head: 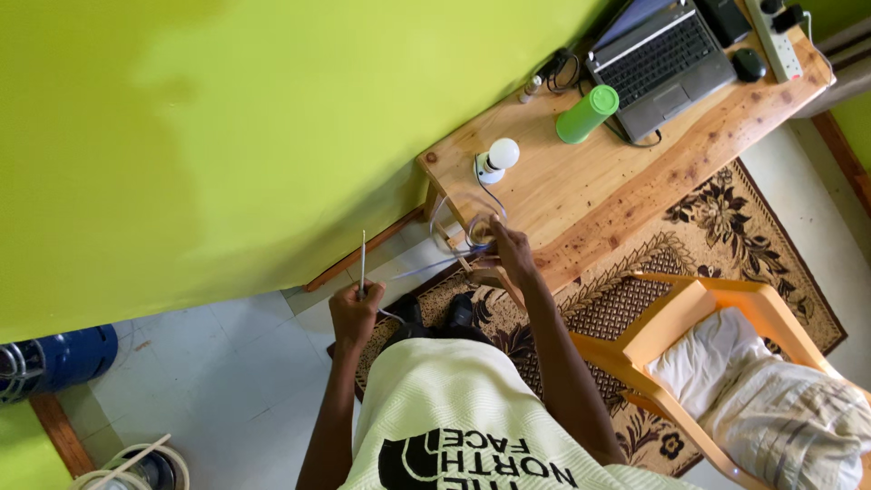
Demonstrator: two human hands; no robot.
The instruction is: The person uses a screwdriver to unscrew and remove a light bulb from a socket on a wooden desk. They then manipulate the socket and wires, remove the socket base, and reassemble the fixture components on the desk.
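The wall (227,118) is bright yellow-green. The counter (626,172) is pale wood with dark knots. A green cup (587,113) lies on it beside a grey laptop (660,59) and a white bulb (501,156). The rug (726,231) shows a brown and cream floral pattern. The chair (699,313) is orange. The shirt (454,408) is pale yellow-green, ribbed, with black print.

On the wooden tabletop (626,181) stand a laptop (660,62), a green cup (587,113), a white bulb (498,158); an orange chair (689,336) stands near.

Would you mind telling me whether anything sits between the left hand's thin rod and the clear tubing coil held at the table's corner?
Nothing visible does. The left hand holds the rod upright; the right hand grips the coil. Only open floor lies between.
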